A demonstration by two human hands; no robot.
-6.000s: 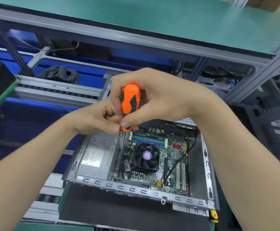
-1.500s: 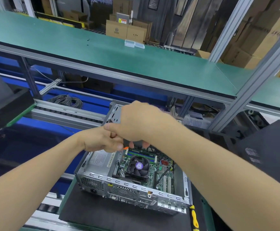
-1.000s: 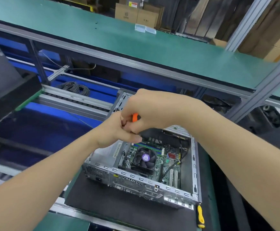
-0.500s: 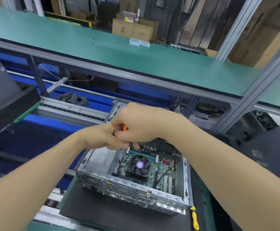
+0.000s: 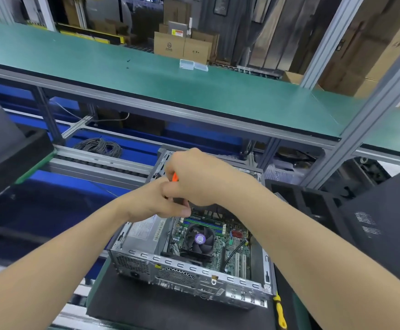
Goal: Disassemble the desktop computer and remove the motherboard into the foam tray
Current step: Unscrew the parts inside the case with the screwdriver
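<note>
An open silver desktop case (image 5: pixel 189 270) lies on a black mat, its rear panel toward me. Inside, the green motherboard (image 5: pixel 232 246) shows a black CPU fan (image 5: pixel 199 239) with a purple hub; a grey power supply (image 5: pixel 144 236) fills the left part. My right hand (image 5: pixel 201 177) wraps an orange-handled screwdriver (image 5: pixel 174 176) above the case's far left corner; only a sliver of handle shows. My left hand (image 5: pixel 156 201) is closed just below it, touching the screwdriver's lower part. The tip is hidden. Black foam trays (image 5: pixel 313 203) sit to the right.
A green shelf (image 5: pixel 170 79) on aluminium posts spans above and behind the case. A yellow-handled tool (image 5: pixel 280 313) lies at the case's right front corner. A dark perforated panel (image 5: pixel 384 225) leans at right. Coiled cable (image 5: pixel 99 146) rests by the roller conveyor; a black tray (image 5: pixel 10 158) sits left.
Both hands have stayed on the screwdriver over the case's far left corner, shifting only slightly. The view has moved a little, showing more of the shelf and the boxes behind.
</note>
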